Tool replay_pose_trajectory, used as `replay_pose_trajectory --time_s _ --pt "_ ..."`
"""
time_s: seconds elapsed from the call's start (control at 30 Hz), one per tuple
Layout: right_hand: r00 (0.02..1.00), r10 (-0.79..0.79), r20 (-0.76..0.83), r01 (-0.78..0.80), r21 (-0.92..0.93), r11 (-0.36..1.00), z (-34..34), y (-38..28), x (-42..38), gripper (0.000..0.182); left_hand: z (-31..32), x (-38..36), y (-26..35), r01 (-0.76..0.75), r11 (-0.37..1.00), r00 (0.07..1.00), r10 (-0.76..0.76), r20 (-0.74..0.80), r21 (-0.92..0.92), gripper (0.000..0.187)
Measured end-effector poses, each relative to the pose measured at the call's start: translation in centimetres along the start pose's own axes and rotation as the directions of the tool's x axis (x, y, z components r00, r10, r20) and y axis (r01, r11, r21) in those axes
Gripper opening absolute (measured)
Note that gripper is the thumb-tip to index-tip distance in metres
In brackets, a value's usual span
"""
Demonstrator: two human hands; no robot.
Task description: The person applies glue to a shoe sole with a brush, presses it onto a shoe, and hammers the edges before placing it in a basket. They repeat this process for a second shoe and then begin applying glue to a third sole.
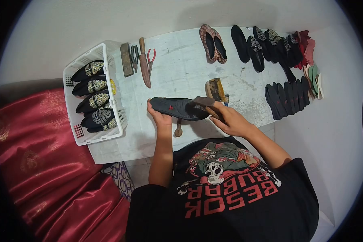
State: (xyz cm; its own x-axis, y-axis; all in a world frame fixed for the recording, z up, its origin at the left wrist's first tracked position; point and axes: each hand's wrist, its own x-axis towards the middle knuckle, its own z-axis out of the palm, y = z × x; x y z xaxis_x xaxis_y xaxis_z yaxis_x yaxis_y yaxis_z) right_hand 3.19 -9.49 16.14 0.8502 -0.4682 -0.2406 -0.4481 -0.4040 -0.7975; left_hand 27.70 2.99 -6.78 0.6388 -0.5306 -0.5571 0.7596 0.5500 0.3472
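My left hand [160, 115] grips the heel-side end of a long black shoe sole [177, 105], which bears a small red mark. The sole is held up over the white table, tilted slightly. At its other end, my right hand [231, 120] is closed around a dark brown flat tool [204, 102]; its broad end overlaps the sole, and its exact kind is blurred. Just beyond the right hand stands an open tin [216, 89] with yellowish-brown stains, a small blue item [226, 99] beside it. A wooden handle [178, 130] pokes out beneath the sole.
A white basket [105, 76] of decorated black shoes stands left. Near it lie a block [126, 59], pliers [134, 56], a knife [145, 70] and red-handled pliers [151, 58]. Patterned flats [207, 42], black shoes [257, 52] and a row of soles [284, 99] line the right.
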Motion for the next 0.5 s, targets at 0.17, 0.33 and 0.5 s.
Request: replay_pose_trajectory --time_s 0.17,0.33,0.5 --pt "0.997 0.025 0.068 -0.018 -0.103 0.994 1.6 2.9 -1.5 0.059 0.0 0.3 0.0 0.028 1.000 1.000 -0.028 -0.011 -0.014 0.027" --pt "0.999 -0.033 0.038 0.038 -0.122 0.992 2.2 2.5 -1.6 0.062 1.6 -2.2 0.1 -0.099 0.933 0.967 0.172 -0.187 0.345 0.057" --pt "0.992 -0.123 -0.029 0.119 -0.115 0.986 2.6 3.4 -1.9 0.064 2.8 -8.3 -1.2 -0.345 0.121 0.838 0.486 0.248 0.931 0.100"
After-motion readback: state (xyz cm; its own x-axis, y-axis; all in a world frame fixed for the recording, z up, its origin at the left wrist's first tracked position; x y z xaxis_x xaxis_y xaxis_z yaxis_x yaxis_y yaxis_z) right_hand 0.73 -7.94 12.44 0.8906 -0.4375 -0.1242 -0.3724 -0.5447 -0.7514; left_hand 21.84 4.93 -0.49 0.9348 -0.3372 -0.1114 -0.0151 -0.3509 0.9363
